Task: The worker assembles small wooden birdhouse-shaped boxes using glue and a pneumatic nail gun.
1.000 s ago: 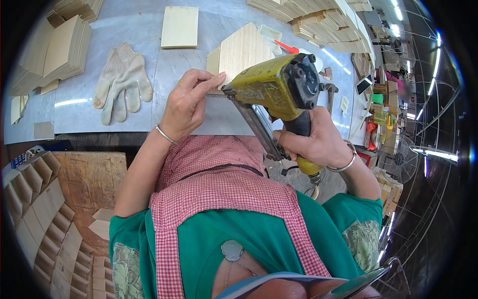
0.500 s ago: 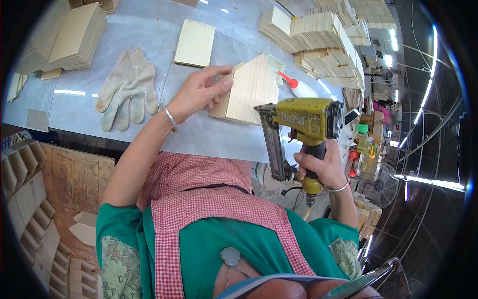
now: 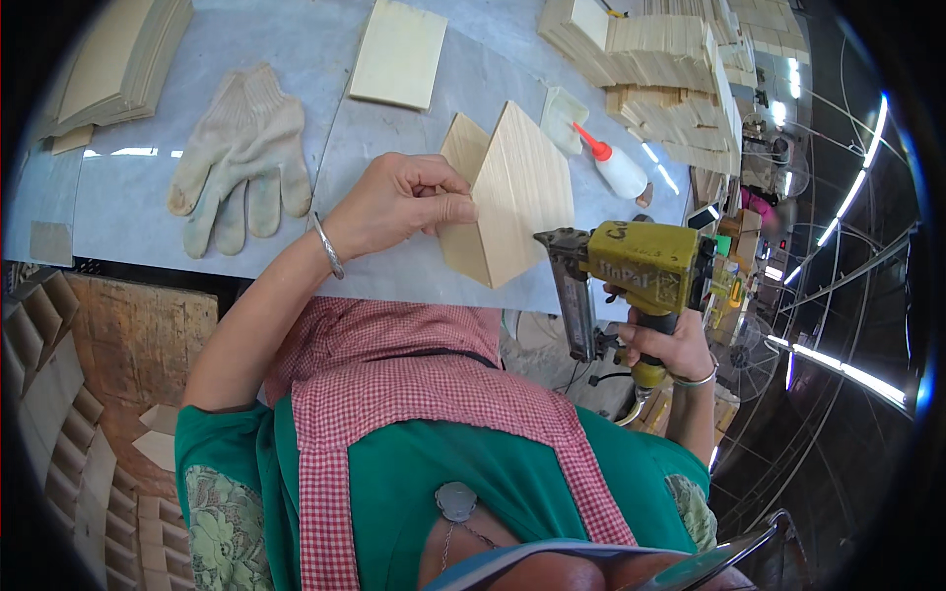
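My left hand (image 3: 409, 205) pinches the edge of a wooden frame (image 3: 527, 192) made of light boards, with one pointed, house-shaped panel facing up toward the right. It stands tilted near the table's front edge. My right hand (image 3: 665, 345) is wrapped round the grip of a yellow and black nail gun (image 3: 639, 264). The gun's nose lies just right of the frame, apart from it. A white bottle with a red nozzle (image 3: 619, 169) lies beyond the frame, beside a small pale dish (image 3: 564, 118). A flat rectangular board (image 3: 398, 54) rests further back.
A worn work glove (image 3: 241, 163) lies on the grey table (image 3: 335, 148) at left. Stacks of thin boards stand at the far left (image 3: 123, 64) and far right (image 3: 660, 49). Below the table at left are rows of wooden boxes (image 3: 69, 414). A phone (image 3: 703, 217) sits at right.
My left hand has closed on the wooden frame, which has turned and tilted so its side boards show more. The nail gun has moved slightly right and down.
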The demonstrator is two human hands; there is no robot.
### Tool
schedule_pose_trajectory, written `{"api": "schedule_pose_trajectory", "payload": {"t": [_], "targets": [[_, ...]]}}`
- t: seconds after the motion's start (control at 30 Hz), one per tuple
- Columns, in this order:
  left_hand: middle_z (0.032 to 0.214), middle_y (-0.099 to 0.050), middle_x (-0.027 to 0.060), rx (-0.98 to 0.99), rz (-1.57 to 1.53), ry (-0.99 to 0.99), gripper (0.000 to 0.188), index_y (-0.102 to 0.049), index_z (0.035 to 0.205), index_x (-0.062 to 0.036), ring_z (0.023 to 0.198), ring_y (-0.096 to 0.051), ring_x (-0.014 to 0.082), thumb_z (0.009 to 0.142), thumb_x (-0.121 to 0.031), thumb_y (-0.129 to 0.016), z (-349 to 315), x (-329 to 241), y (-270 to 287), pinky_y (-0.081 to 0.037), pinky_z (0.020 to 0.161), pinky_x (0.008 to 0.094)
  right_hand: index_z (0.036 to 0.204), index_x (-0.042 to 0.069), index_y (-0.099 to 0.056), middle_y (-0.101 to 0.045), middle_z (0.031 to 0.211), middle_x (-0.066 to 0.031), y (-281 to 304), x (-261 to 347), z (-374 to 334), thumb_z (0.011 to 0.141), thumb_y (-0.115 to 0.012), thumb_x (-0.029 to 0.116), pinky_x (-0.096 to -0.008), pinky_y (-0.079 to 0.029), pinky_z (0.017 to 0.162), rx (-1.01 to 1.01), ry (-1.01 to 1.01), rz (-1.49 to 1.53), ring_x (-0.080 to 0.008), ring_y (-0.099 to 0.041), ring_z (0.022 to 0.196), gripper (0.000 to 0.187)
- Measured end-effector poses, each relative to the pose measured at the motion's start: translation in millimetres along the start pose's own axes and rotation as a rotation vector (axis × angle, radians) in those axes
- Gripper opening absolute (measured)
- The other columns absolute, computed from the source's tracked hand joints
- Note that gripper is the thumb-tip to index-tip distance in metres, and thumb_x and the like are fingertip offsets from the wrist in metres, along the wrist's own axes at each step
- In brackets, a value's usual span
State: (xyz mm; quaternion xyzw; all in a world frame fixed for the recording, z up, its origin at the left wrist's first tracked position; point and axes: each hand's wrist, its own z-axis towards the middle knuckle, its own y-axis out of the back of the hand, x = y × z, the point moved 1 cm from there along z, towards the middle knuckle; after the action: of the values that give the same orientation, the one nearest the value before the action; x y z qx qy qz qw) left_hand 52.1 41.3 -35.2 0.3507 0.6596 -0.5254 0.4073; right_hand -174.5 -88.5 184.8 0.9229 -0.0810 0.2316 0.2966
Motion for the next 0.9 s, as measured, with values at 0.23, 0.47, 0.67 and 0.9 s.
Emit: {"api": "schedule_pose_trajectory", "payload": {"t": [0.23,0.47,0.67,0.9], "targets": [[0.072,-0.061,0.0013,-0.048,0.097,-0.084,0.026,-0.071,0.088,-0.0020,0.057,-0.053,0.0057,0.088,-0.027,-0.066,-4,1,0,-0.044,0.050,0.0211,0.084,0.001,-0.060,-0.061,0.064,-0.0039,-5,-18,-2,0.079,-0.070,0.005,-0.0251,-0.046,0.052,-0.005,-0.009,-0.017,-0.0109,-0.059,0.055,0.012],[0.078,-0.061,-0.0009,-0.101,-0.027,-0.129,0.023,-0.070,0.091,-0.0035,0.059,-0.053,0.0036,0.090,-0.025,-0.064,-10,7,-5,-0.041,0.049,0.0185,0.109,-0.006,-0.058,-0.058,0.077,-0.0057,-12,-24,-1,0.072,-0.065,-0.004,-0.0261,-0.048,0.049,-0.028,0.039,0.046,-0.0124,-0.057,0.052,0.038],[0.079,-0.060,-0.0020,-0.075,-0.012,-0.161,0.016,-0.070,0.090,-0.0034,0.062,-0.054,0.0036,0.088,-0.019,-0.066,-6,10,-4,-0.042,0.051,0.0187,0.087,-0.001,-0.058,-0.060,0.062,-0.0046,-12,-24,0,0.078,-0.067,0.000,-0.0269,-0.047,0.052,0.008,0.086,0.101,-0.0112,-0.058,0.053,0.013],[0.079,-0.058,-0.0022,-0.047,-0.023,-0.175,0.015,-0.069,0.088,-0.0032,0.063,-0.055,0.0037,0.088,-0.018,-0.066,-4,7,-4,-0.043,0.052,0.0188,0.088,-0.001,-0.056,-0.060,0.062,-0.0052,-13,-25,1,0.078,-0.067,-0.001,-0.0267,-0.048,0.052,0.005,0.090,0.096,-0.0116,-0.058,0.053,0.015]]}}
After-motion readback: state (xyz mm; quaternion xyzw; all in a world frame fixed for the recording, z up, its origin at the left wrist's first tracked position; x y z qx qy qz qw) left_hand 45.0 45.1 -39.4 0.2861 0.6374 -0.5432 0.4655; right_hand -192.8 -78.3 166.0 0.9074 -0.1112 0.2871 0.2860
